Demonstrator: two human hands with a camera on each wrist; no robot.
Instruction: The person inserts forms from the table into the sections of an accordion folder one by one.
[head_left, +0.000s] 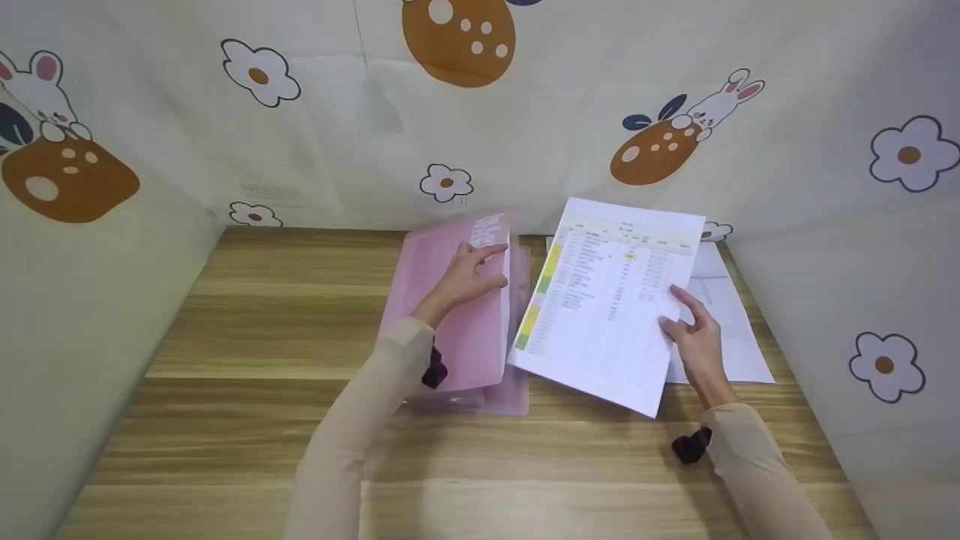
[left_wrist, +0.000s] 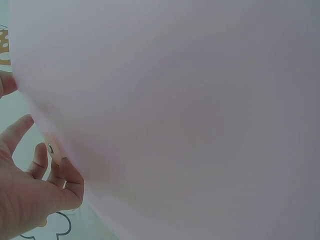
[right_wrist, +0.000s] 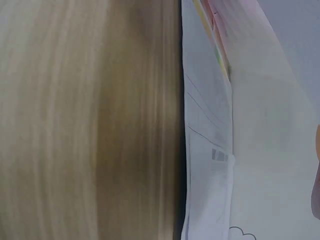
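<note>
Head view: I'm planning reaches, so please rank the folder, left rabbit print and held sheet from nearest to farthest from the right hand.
1. Held sheet: in the grip of the right hand, at its right edge.
2. Folder: left of the held sheet.
3. Left rabbit print: at the view's far upper left.

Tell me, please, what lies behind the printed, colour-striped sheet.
Right of the printed sheet, part of another white paper shows on the wooden table; an edge of the pink folder lies behind the sheet's lower left corner. The covered parts cannot be seen.
</note>
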